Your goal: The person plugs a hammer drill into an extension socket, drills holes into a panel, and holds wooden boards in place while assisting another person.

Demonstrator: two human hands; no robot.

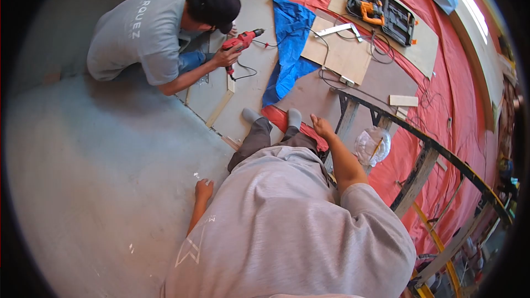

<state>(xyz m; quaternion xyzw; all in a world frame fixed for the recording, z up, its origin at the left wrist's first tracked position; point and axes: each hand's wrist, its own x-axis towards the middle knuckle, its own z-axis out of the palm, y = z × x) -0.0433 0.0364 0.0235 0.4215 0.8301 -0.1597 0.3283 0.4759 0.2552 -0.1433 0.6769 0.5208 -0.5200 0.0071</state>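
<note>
My left hand (203,190) is low on the left beside the large grey surface (110,176), its fingers loosely bent and nothing visible in them. Contact with that surface cannot be made out. Small white marks show just past the fingertips. My right hand (322,127) is held out in front of my body with fingers stretched, empty. A black-edged ladder (419,172) runs close by on its right, with a crumpled white plastic bag (372,146) near it. Both my feet, in grey socks, stand ahead of me near the red sheet's edge.
A crouching co-worker (160,33) at upper left holds a red corded drill (240,41). Blue tarp (290,44), red sheeting (458,127) and plywood (345,49) cover the floor. A metal square (337,29), an open tool case (406,19), loose cords and wood offcuts (403,100) lie there.
</note>
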